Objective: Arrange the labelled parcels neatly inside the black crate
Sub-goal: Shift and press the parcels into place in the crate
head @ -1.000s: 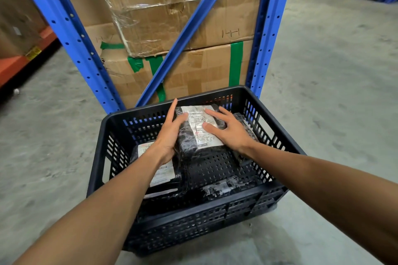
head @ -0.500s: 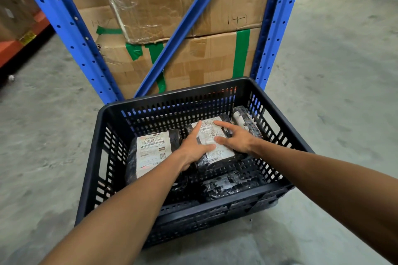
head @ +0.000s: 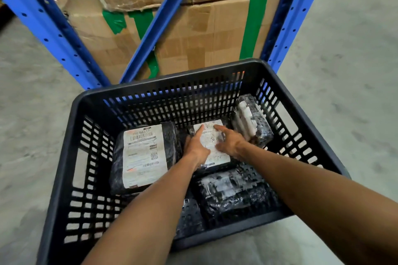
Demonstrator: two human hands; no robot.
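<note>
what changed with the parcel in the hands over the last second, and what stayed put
Both hands, left hand and right hand, lowered the black plastic-wrapped parcel with the white label from near rim height to the floor of the black slotted plastic crate, beside the larger labelled black parcel. They still press on it. The larger parcel, the one leaning at the right wall and the near one stayed put.

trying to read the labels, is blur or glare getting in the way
Head view: large label on the left parcel is sharp enough for barcodes though the print is small; the middle parcel is softened and partly covered by both hands; shiny wrap on the right parcel glares.
</note>
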